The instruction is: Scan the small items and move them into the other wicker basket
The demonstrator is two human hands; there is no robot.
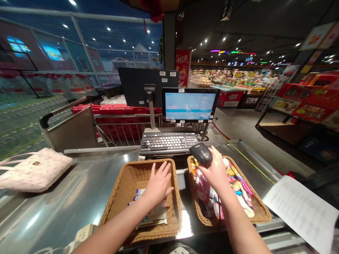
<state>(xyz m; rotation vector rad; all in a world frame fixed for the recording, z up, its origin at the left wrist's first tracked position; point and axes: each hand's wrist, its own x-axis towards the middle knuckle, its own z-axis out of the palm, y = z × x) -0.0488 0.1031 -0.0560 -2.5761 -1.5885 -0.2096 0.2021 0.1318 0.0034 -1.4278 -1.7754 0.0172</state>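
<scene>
My left hand point(159, 185) hovers open, fingers spread, inside a woven wicker basket point(140, 167), above a few flat packets point(153, 215) lying on its floor. It does not clearly touch them. My right hand point(215, 173) grips a black handheld barcode scanner point(201, 153), with its nose pointing up and away from me. That hand sits over the near rim of a second wicker basket point(262, 210), which is heaped with small colourful snack packets point(227, 197). A coiled cable may run down from the scanner, but my forearm mostly hides it.
A steel checkout counter point(66, 176) carries both baskets, with a pale quilted handbag point(34, 169) on its left. A keyboard point(168, 143) and monitor point(189, 105) stand ahead. A printed paper sheet point(299, 211) lies at right, and a power socket point(84, 233) sits near my left arm.
</scene>
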